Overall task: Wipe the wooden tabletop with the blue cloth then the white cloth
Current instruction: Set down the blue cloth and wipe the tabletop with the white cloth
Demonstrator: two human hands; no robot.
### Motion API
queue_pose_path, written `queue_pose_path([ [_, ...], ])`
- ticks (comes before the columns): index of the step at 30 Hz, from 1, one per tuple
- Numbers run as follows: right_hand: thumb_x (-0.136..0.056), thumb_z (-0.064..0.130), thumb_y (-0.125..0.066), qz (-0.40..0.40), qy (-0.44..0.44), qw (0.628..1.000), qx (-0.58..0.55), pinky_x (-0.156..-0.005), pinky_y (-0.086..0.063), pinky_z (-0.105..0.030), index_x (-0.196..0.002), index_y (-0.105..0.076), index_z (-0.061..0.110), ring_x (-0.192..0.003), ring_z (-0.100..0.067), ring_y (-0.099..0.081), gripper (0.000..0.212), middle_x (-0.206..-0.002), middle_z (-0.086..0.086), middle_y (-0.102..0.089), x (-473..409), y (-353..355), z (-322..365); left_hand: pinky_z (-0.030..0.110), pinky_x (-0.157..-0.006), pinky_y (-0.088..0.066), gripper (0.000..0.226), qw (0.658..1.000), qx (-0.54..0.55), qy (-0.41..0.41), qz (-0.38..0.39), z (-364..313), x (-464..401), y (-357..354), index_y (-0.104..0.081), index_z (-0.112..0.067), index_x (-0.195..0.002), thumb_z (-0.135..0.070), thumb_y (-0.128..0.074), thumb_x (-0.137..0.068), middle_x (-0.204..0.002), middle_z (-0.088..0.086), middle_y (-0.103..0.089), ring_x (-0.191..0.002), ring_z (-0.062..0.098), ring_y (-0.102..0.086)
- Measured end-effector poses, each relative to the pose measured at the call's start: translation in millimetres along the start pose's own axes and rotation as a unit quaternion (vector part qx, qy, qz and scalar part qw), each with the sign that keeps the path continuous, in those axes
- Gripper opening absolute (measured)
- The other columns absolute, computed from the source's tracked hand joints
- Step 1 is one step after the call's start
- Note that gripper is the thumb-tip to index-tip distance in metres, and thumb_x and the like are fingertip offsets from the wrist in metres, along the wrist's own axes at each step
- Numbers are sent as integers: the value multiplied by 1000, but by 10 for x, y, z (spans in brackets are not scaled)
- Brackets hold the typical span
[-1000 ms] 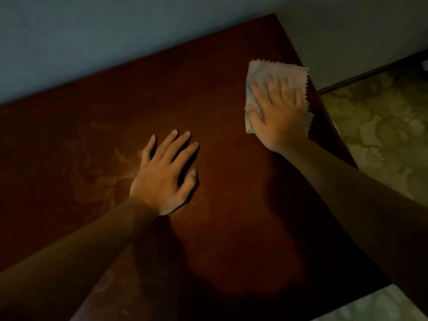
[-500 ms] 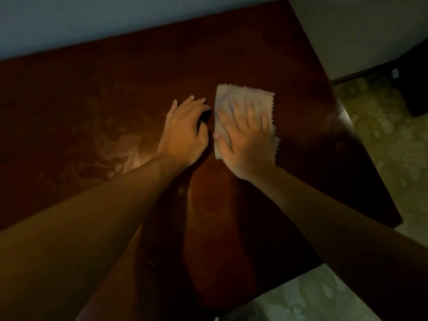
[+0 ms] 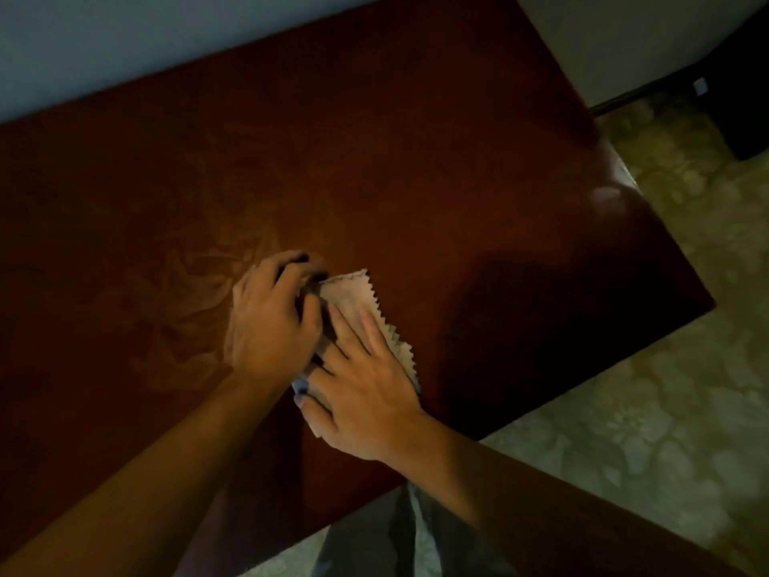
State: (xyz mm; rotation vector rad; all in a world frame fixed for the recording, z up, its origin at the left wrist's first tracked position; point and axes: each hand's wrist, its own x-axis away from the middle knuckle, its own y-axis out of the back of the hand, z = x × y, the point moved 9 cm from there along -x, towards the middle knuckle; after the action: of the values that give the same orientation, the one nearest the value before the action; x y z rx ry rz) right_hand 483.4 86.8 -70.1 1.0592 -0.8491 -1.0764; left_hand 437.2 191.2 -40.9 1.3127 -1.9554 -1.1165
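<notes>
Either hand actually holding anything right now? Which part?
Left hand pinches the white cloth at its far-left edge, fingers curled. Right hand lies flat on the cloth, pressing, not gripping.

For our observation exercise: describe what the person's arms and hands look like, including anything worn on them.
Both forearms are bare, with no sleeves in view. The left hand and right hand wear no gloves, and no watch, bracelet or ring can be made out in the dim light. The fingernails look short.
</notes>
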Motion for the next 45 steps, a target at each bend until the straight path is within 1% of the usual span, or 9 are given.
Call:
queue_pose_path([
  [3, -99, 46, -50, 22, 5, 1000, -4, -125, -8, -56, -141, -58, 25, -154, -36, -18, 48, -157, -10, -43, 32, 31, -28, 40, -109, -28, 29, 1000, -15, -5, 12, -102, 90, -77, -66, -16, -117, -20, -51, -92, -132, 3, -57, -127, 23, -49],
  [7, -104, 48, -36, 76, 17, 997, 22, -124, 4, -55, -151, -45, 28, -156, -34, -4, 52, -165, -10, -28, 162, 10, -221, 34, -106, -22, 28, 1000, -10, -24, 17, -419, 112, -200, -64, -16, -116, -20, -50, -93, -131, 3, -56, -125, 21, -48],
  [16, -103, 39, -42, -85, -120, 989, 23, -123, -19, -56, -152, -45, 22, -155, -28, -19, 52, -164, -7, -32, 1012, 550, -1770, 39, -108, -25, 32, 996, 19, -62, 63, -1388, -66, -714, -67, -11, -114, -18, -50, -87, -129, 8, -59, -125, 25, -50],
  [20, -103, 44, -38, -57, -229, 970, 62, -119, -25, -60, -156, -38, 23, -151, -33, -28, 57, -161, -9, -36, 1494, 694, -2712, 50, -111, -30, 28, 992, 39, -97, 77, -1742, -117, -977, -68, -10, -114, -11, -55, -90, -129, 8, -59, -126, 24, -49],
  [23, -99, 46, -30, -37, -323, 943, 73, -123, -10, -60, -157, -32, 29, -152, -37, -24, 61, -162, -13, -34, 1741, 770, -3169, 53, -111, -31, 26, 990, 43, -107, 81, -1890, -148, -1134, -68, -11, -114, -7, -60, -90, -129, 7, -59, -126, 22, -49],
  [31, -100, 49, -9, 6, -300, 949, 99, -123, -13, -56, -162, -16, 23, -155, -33, -12, 68, -168, -12, -18, 1089, 934, -3537, 47, -115, -26, 29, 992, 33, -106, 68, -1794, -152, -1063, -69, -15, -112, -17, -52, -89, -129, 3, -59, -126, 18, -49],
  [38, -105, 50, -13, -39, -318, 941, 113, -123, -14, -55, -161, -18, 16, -152, -39, -18, 66, -164, -19, -23, 566, 1029, -3483, 45, -117, -21, 29, 996, 41, -46, 63, -1411, 75, -934, -69, -17, -113, -19, -50, -91, -131, 1, -58, -128, 16, -47],
  [41, -101, 51, -12, -15, -275, 956, 100, -121, -17, -56, -159, -23, 16, -151, -39, -21, 69, -164, -18, -26, 561, 899, -2911, 46, -117, -23, 31, 996, 66, -38, 45, -1350, 170, -854, -70, -16, -112, -21, -47, -92, -130, 2, -59, -128, 17, -49],
  [45, -99, 49, -28, -10, -194, 980, 45, -121, -17, -60, -155, -38, 21, -152, -39, -23, 63, -163, -13, -33, 562, 565, -1864, 51, -109, -32, 28, 997, 67, -39, 14, -1104, 234, -573, -70, -16, -112, -17, -51, -91, -129, 1, -60, -126, 16, -51],
])
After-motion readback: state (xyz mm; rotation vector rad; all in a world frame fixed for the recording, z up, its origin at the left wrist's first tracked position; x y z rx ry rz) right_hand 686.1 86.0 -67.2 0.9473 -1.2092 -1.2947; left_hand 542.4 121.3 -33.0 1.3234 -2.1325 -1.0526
